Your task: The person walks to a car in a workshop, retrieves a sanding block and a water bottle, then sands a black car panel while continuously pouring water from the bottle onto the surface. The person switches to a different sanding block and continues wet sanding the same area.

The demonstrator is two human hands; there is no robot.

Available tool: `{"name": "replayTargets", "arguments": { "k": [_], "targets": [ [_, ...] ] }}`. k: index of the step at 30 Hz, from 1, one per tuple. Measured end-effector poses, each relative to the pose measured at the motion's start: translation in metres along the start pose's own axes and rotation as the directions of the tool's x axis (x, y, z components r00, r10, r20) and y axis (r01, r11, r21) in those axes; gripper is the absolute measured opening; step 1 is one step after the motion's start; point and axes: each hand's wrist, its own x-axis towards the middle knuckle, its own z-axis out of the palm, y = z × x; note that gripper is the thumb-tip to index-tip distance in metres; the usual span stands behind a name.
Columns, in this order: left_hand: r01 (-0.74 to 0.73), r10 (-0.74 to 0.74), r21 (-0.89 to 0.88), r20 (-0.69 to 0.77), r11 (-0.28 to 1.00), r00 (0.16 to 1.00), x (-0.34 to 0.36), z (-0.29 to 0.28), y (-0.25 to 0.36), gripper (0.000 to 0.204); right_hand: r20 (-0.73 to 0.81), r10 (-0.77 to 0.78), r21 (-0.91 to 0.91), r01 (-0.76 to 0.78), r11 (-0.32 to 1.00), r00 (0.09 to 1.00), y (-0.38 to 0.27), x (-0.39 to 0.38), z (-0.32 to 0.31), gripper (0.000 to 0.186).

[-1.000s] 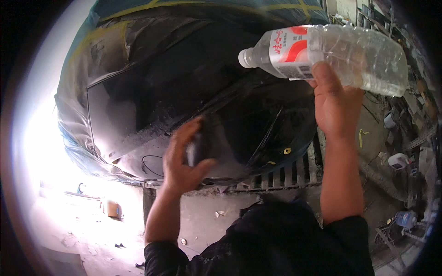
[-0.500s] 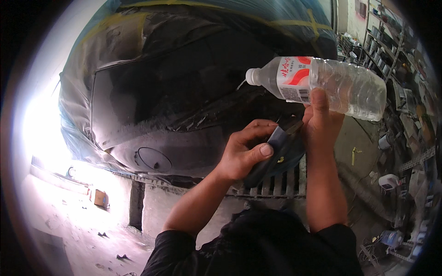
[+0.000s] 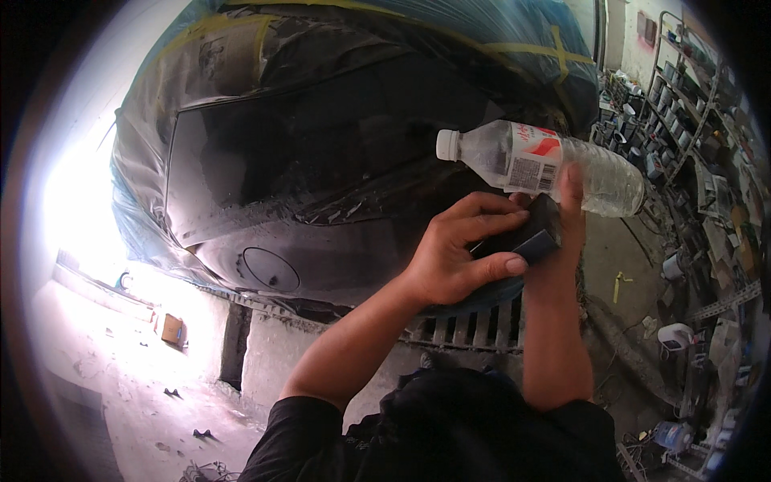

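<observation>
Bottle [image 3: 540,162] and dark block [image 3: 541,223] are both in hand before the dark car body [image 3: 313,153], which blue plastic sheeting [image 3: 526,26] partly covers. The right hand [image 3: 570,229] grips the bottle on its side, white cap [image 3: 447,145] leftward, while the left hand [image 3: 450,257] clasps the block between thumb and fingers, just below the bottle. Slatted grating [image 3: 479,328] shows beyond the left forearm.

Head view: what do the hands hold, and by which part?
Right hand: the clear bottle, by its body, well back from the cap. Left hand: the dark block, gripped across opposite sides.
</observation>
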Motion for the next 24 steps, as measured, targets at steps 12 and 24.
{"name": "replayTargets", "arguments": {
  "k": [12,24],
  "targets": [
    [-0.074,0.071,0.286,0.02,0.955,0.997,0.02,0.009,0.005,0.048,-0.006,-0.084,-0.002,0.084,0.996,0.996,-0.01,0.014,-0.012,0.065],
    [-0.287,0.222,0.871,0.212,0.398,0.952,-0.002,-0.051,-0.019,0.069,0.043,-0.415,-0.438,0.391,0.81,0.909,-0.045,0.038,0.013,0.054]
  ]
}}
